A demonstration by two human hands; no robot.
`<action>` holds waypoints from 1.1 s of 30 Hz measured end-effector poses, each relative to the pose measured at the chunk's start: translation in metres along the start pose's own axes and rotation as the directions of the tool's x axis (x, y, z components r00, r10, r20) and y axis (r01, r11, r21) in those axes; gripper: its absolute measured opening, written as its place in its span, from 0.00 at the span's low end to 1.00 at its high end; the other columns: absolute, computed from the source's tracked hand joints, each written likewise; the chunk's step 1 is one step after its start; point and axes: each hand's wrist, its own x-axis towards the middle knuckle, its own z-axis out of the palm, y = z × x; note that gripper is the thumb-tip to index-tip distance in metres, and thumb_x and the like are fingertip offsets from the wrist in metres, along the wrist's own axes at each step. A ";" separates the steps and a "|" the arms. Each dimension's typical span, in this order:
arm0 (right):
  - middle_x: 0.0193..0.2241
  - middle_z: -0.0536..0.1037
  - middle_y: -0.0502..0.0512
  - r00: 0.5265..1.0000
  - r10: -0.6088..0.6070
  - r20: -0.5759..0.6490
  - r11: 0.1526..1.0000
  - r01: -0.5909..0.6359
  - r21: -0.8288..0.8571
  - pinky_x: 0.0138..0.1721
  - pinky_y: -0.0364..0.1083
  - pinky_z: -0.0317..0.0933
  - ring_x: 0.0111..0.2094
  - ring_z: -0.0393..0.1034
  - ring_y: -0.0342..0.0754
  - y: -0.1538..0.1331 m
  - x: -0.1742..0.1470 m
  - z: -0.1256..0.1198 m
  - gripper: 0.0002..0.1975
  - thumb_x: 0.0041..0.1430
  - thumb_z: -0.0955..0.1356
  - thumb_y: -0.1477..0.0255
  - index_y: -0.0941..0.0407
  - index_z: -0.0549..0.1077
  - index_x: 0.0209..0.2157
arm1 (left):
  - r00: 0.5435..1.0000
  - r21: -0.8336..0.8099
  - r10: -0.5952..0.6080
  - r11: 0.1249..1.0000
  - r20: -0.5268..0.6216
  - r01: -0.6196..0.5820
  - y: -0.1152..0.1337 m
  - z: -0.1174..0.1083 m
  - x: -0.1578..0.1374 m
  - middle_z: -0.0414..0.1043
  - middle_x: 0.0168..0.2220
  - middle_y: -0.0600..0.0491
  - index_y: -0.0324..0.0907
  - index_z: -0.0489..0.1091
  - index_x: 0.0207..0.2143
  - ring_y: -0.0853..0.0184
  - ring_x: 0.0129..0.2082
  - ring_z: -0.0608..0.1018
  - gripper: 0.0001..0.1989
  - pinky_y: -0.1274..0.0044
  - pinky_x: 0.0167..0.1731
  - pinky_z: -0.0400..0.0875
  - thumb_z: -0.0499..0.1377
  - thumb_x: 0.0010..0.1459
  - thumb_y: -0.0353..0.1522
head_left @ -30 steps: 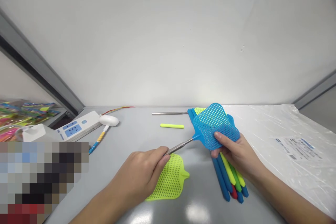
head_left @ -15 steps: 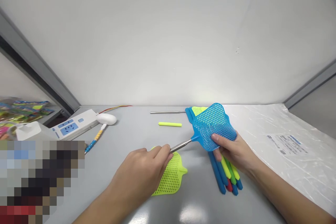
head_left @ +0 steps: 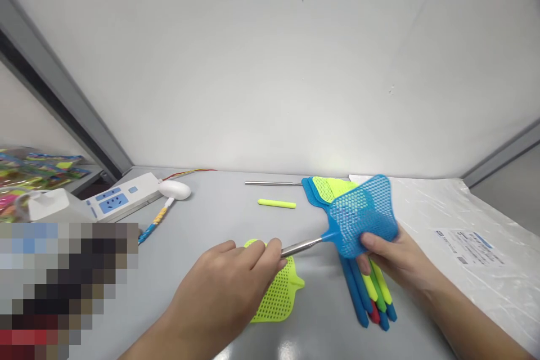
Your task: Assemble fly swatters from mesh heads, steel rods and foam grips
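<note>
My right hand (head_left: 390, 253) pinches the lower edge of a blue fly swatter head (head_left: 358, 216), thumb on its face. The metal rod (head_left: 304, 247) of this swatter runs left into my left hand (head_left: 236, 281), whose fingers are wrapped round it. Beneath the left hand lies a yellow-green swatter head (head_left: 278, 298), partly covered by it. Below the blue head, several blue, yellow-green, green and red handles (head_left: 358, 298) lie in a bunch on the table. Behind it, blue and yellow-green swatter heads (head_left: 323, 188) are stacked, with one metal rod (head_left: 272, 183) pointing left.
A loose yellow-green handle (head_left: 277, 203) lies mid-table. To the left are a white power strip (head_left: 126, 197), a white plug (head_left: 175, 189) and a wrapped cable (head_left: 154, 225). A clear plastic bag (head_left: 439, 208) covers the right side. A wall (head_left: 270, 67) stands behind.
Both hands have shifted slightly right and down in the view with the blue swatter, and the view itself has moved a little. Both grips are unchanged.
</note>
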 end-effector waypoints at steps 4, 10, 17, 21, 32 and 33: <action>0.26 0.78 0.56 0.995 -0.096 0.001 0.995 0.096 -0.041 0.33 0.49 0.70 0.29 0.73 0.51 0.002 -0.001 -0.026 0.11 0.56 0.70 0.62 0.56 0.77 0.31 | 1.000 -0.028 -0.027 0.999 -0.004 0.027 -0.004 -0.006 0.000 0.69 0.22 0.60 0.45 0.65 0.43 0.66 0.16 0.67 0.10 0.73 0.18 0.55 0.45 0.68 0.33; 0.34 0.80 0.54 0.983 -0.079 -0.169 0.994 0.064 -0.090 0.37 0.50 0.71 0.35 0.75 0.53 0.002 0.006 -0.027 0.13 0.53 0.72 0.63 0.51 0.76 0.41 | 0.991 0.026 -0.068 0.997 0.116 0.066 -0.019 -0.008 0.000 0.67 0.24 0.59 0.47 0.65 0.41 0.65 0.19 0.70 0.09 0.73 0.20 0.53 0.47 0.68 0.36; 0.24 0.79 0.54 0.986 0.118 -0.116 0.984 -0.132 -0.122 0.30 0.46 0.72 0.25 0.75 0.48 -0.006 -0.001 0.004 0.11 0.52 0.73 0.63 0.56 0.76 0.32 | 0.975 0.013 0.003 1.000 0.221 -0.006 -0.010 -0.004 0.000 0.65 0.22 0.59 0.47 0.63 0.35 0.64 0.16 0.66 0.06 0.72 0.19 0.48 0.48 0.66 0.32; 0.27 0.80 0.55 0.977 0.121 -0.173 0.977 -0.149 -0.155 0.31 0.46 0.73 0.27 0.76 0.49 -0.007 -0.001 0.004 0.13 0.49 0.75 0.63 0.56 0.77 0.34 | 0.967 0.007 0.014 1.000 0.254 -0.016 -0.007 -0.004 -0.001 0.65 0.23 0.59 0.47 0.63 0.36 0.64 0.16 0.66 0.04 0.72 0.18 0.48 0.50 0.63 0.30; 0.29 0.80 0.55 0.984 0.085 -0.158 0.990 -0.101 -0.098 0.35 0.47 0.73 0.29 0.76 0.49 -0.006 -0.001 0.009 0.13 0.50 0.75 0.63 0.55 0.77 0.36 | 0.993 0.003 -0.038 0.999 0.111 0.038 -0.015 -0.011 0.001 0.69 0.27 0.56 0.44 0.67 0.42 0.65 0.23 0.72 0.10 0.73 0.22 0.57 0.47 0.67 0.34; 0.29 0.80 0.55 0.985 0.086 -0.150 0.993 -0.098 -0.071 0.34 0.47 0.73 0.29 0.76 0.49 -0.005 0.000 0.008 0.12 0.50 0.74 0.63 0.55 0.77 0.35 | 0.994 -0.001 -0.042 0.999 0.098 0.042 -0.015 -0.012 0.001 0.69 0.27 0.56 0.44 0.67 0.43 0.65 0.23 0.73 0.10 0.73 0.22 0.58 0.48 0.67 0.34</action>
